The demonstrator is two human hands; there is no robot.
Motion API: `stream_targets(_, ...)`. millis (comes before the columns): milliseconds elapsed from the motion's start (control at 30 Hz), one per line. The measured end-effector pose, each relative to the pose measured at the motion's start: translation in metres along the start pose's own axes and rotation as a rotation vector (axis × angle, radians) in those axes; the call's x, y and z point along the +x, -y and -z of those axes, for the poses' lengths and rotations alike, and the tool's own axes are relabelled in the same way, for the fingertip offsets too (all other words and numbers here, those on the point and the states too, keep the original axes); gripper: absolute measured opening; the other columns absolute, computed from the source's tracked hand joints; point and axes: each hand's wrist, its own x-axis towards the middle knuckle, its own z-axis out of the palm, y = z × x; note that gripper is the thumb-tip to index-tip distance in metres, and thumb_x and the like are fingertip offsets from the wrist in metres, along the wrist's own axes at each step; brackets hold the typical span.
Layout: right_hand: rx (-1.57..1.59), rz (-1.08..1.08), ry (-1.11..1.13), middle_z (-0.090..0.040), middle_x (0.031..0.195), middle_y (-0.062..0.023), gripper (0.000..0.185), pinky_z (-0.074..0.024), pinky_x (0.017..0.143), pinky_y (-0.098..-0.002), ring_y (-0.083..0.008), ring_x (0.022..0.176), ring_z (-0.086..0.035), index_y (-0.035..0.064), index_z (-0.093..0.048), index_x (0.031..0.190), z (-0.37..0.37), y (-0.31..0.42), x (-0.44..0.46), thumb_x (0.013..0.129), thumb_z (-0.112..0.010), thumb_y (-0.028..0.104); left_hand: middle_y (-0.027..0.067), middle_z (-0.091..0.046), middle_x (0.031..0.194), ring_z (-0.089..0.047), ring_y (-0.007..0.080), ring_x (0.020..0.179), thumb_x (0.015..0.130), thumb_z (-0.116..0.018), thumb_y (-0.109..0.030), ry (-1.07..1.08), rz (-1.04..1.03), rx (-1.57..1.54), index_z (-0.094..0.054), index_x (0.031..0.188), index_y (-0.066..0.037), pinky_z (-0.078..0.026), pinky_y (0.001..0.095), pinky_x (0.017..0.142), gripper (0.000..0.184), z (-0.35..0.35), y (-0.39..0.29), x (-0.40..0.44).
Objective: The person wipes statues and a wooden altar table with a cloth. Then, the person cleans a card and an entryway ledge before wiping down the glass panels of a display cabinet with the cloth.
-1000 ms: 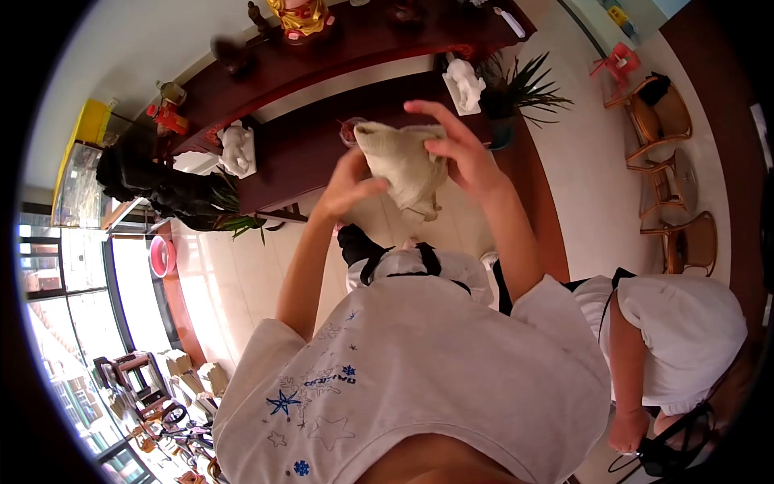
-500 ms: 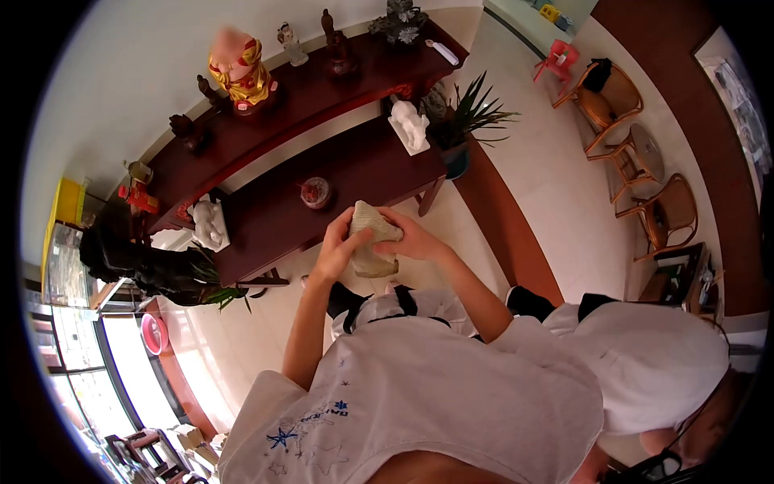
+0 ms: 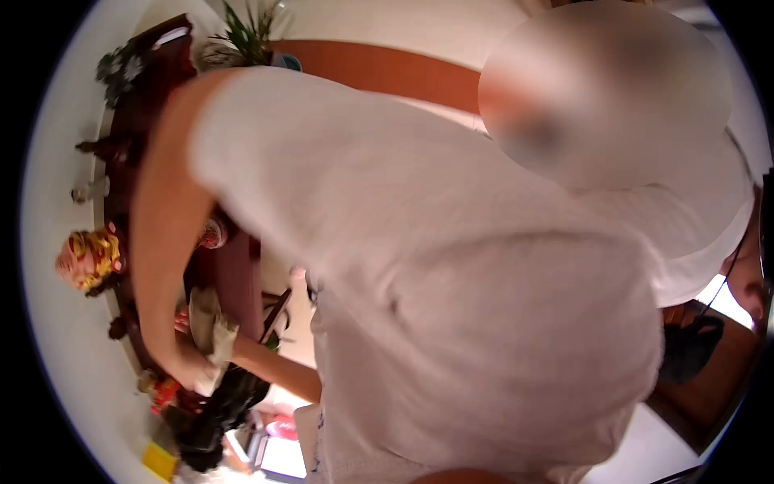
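Observation:
Near the lower left of the view, a beige cloth point(image 3: 211, 327) hangs crumpled between both hands. My right hand point(image 3: 192, 369) grips its lower edge, at the end of an arm that curves down from the white sleeve. From the other side comes my left hand point(image 3: 182, 320), mostly hidden behind the cloth, with only some fingers showing against it. The dark red table point(image 3: 242, 278) lies just beyond the cloth.
Figurines, among them a gold and red one point(image 3: 93, 256), line the dark shelf on the left. A potted plant point(image 3: 250, 34) stands at the top. Another person in white point(image 3: 693, 214) is close on the right.
The view has swung round to the left and tilted. Both hands and the cloth have moved to the lower left, and the bunched cloth now hangs more open.

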Motion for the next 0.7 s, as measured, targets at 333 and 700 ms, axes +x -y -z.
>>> stream_targets(333,0.167,0.035,-0.098,-0.069,0.131,-0.0186,0.050,-0.0527,0.100,-0.0450,-0.0333,0.119,-0.066,0.0011,-0.061,0.138,-0.020,0.008,0.052,0.103,-0.061,0.037,0.0076,-0.065,0.119,-0.063,0.0234,0.108,0.104,-0.054,-0.032,0.012,0.368,-0.288,-0.059,0.133,-0.001,-0.048,0.0419,0.101,0.042,0.082,0.050,-0.006)
stream_targets(700,0.340,0.238,0.192,-0.069,0.131,-0.0167,0.048,-0.0529,0.100,-0.0432,-0.0298,0.120,-0.066,0.0000,-0.061,0.138,-0.050,0.026,0.104,0.106,-0.059,0.035,0.0058,-0.063,0.116,-0.060,0.0225,0.105,0.102,-0.056,-0.038,-0.390,0.494,-0.595,-0.058,0.132,-0.004,-0.048,0.0411,0.097,0.046,0.215,0.118,-0.069)
